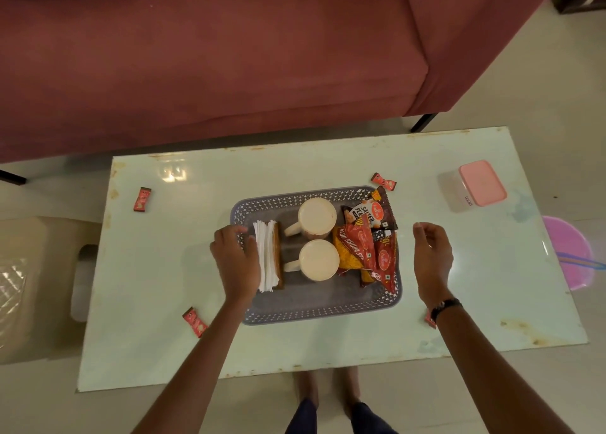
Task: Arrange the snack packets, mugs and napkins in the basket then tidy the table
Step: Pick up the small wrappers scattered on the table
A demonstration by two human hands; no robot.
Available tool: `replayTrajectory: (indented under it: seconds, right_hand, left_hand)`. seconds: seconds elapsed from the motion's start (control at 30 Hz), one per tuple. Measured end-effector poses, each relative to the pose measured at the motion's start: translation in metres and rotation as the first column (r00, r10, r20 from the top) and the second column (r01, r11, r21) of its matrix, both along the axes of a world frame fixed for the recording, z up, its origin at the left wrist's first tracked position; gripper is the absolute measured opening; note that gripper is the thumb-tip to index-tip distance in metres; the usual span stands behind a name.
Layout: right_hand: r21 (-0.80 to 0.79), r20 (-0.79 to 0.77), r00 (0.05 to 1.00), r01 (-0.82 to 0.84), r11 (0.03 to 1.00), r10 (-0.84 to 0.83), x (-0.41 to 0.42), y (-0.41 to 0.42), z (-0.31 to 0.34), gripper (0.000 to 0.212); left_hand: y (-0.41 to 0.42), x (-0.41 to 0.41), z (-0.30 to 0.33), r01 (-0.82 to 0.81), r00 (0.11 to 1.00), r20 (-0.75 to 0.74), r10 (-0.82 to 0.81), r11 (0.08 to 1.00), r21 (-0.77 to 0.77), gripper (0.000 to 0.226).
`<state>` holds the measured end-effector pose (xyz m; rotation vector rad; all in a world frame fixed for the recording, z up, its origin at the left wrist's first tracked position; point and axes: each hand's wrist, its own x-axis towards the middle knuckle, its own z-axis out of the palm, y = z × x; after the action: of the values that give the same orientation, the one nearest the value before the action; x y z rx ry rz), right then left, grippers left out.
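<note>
The basket [314, 312] sits mid-table [164, 335] and serves as the reference. Inside it, at its left end, stands the napkin stack [267, 256] in a wooden holder. The left hand [234, 259] lies against the stack's outer side, over the basket's left rim, fingers loosely bent and touching the napkins; whether they grip cannot be told. The right hand [431, 259] hovers just beside the basket's right rim, fingers relaxed and slightly curled, holding nothing.

Two mugs [317, 217] stand in the basket's middle, one behind the other, handles pointing left. Snack packets [367, 243] fill its right end, at least three, overlapping.

Outside the basket lie four small red sachets [142, 199]: far left, front left, just behind the right corner, and one partly hidden under the right wrist. One pink-lidded box [474, 185] stands well right.
</note>
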<state>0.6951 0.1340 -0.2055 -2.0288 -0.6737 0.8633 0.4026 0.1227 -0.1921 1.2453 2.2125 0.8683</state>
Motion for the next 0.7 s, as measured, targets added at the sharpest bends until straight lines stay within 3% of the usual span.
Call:
replayTrajectory:
  seconds: [0.37,0.5,0.7]
  right_hand:
    - [0.152,0.134,0.986,-0.119,0.981,0.099,0.084,0.037,0.010,0.014]
    - [0.106,0.256,0.944,-0.243,0.964,0.209,0.140,0.054,-0.004,0.017]
    - [-0.044,0.441,0.824,-0.376,0.925,0.356,0.206,0.083,-0.028,0.046]
  left_hand:
    - [0.041,0.164,0.038,0.222,0.942,0.230,-0.246,0.967,0.124,0.008]
    - [0.053,0.243,0.031,0.302,0.903,0.276,-0.330,0.943,0.138,0.011]
    - [0.072,0.347,0.009,0.342,0.836,0.447,-0.319,0.939,0.030,0.018]
